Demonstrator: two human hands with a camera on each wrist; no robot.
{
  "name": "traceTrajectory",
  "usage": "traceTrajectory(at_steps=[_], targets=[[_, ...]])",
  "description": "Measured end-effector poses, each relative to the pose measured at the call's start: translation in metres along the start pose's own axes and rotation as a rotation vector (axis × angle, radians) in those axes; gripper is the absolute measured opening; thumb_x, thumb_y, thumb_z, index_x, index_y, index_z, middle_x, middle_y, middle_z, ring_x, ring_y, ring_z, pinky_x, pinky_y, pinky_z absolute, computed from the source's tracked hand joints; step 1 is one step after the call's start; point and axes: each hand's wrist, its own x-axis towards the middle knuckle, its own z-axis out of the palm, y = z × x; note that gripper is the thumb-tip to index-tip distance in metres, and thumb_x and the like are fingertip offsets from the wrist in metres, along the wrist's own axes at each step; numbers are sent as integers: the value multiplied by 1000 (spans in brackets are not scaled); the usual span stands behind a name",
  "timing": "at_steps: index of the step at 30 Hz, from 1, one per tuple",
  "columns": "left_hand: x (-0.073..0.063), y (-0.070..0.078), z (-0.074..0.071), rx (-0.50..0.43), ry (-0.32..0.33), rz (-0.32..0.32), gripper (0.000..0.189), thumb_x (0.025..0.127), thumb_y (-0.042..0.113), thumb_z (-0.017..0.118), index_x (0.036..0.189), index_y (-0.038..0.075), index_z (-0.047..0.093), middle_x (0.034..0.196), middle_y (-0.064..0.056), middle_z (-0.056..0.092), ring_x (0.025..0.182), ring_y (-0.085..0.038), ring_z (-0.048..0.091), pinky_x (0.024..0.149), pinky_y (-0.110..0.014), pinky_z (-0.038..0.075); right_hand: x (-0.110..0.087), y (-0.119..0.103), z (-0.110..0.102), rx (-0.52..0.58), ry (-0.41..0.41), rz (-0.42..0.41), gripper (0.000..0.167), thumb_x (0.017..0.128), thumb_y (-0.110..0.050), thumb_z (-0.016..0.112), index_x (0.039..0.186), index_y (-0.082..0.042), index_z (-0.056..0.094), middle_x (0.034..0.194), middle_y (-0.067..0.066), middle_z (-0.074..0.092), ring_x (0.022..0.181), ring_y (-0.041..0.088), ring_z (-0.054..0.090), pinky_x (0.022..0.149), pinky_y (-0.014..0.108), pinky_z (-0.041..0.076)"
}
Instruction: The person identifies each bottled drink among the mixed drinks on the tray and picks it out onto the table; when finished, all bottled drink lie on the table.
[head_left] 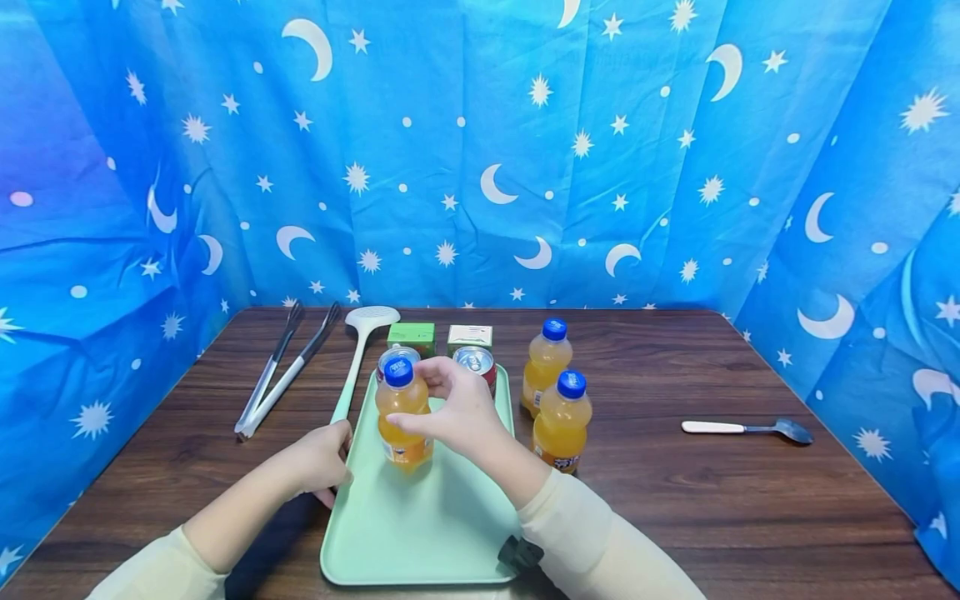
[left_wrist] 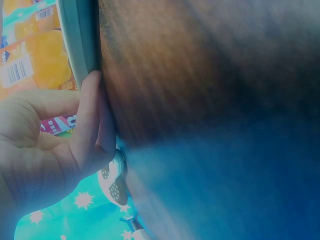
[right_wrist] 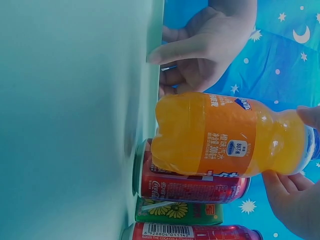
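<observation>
My right hand [head_left: 459,408] holds a bottle of orange soda [head_left: 405,421] with a blue cap, thumb and fingers around its upper part. The bottle is upright, its base close over the light green tray [head_left: 420,542]. In the right wrist view its orange label [right_wrist: 230,135] shows. My left hand [head_left: 318,462] grips the tray's left rim, and the left wrist view shows its fingers [left_wrist: 89,112] at that rim. Just beyond the held bottle, at the far end of the tray, stand two red cola cans [head_left: 477,363], one partly hidden by the bottle.
Two small cartons [head_left: 412,335] stand behind the cans. Two more orange soda bottles [head_left: 561,421] stand right of the tray. Left of it lie a slotted turner [head_left: 360,350] and metal tongs [head_left: 281,379]. A spoon [head_left: 742,428] lies far right on the wooden table [head_left: 675,517].
</observation>
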Motion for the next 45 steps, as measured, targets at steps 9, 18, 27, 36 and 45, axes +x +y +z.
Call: traceTrajectory(at_steps=[9,18,27,36,45], targets=[[-1,1,0,2,-2,-2,34,66,-19,56,92,-2,42,77,-17,48,57,-25,59,44,-36,56,-4,-2,-2,7,-9,9,54,71,-29,82,116,-11,58,107,-2,63,98,12,61,85,29,53],[-1,0,0,16,-1,3,34,66,-19,57,91,-2,41,76,-17,48,55,-25,59,43,-35,55,-6,-4,-5,3,-8,16,54,71,-28,82,116,-11,57,106,-2,63,98,12,61,85,29,52],[-1,0,0,10,3,8,33,66,-19,56,91,-3,42,77,-17,48,55,-25,59,43,-36,55,-7,-2,-6,2,-11,22,54,71,-29,82,116,-12,57,107,-2,63,98,12,61,85,29,53],[-1,0,1,14,1,5,33,67,-19,57,91,-2,41,76,-17,48,54,-25,59,43,-36,55,-9,0,-8,0,-12,28,54,71,-30,82,116,-12,57,108,-2,62,98,13,61,85,30,53],[-1,0,1,17,-1,2,32,68,-19,56,91,-3,41,77,-18,48,55,-25,59,43,-36,55,-12,2,-12,17,-14,8,54,72,-30,81,117,-11,57,109,0,63,99,14,61,88,41,52]])
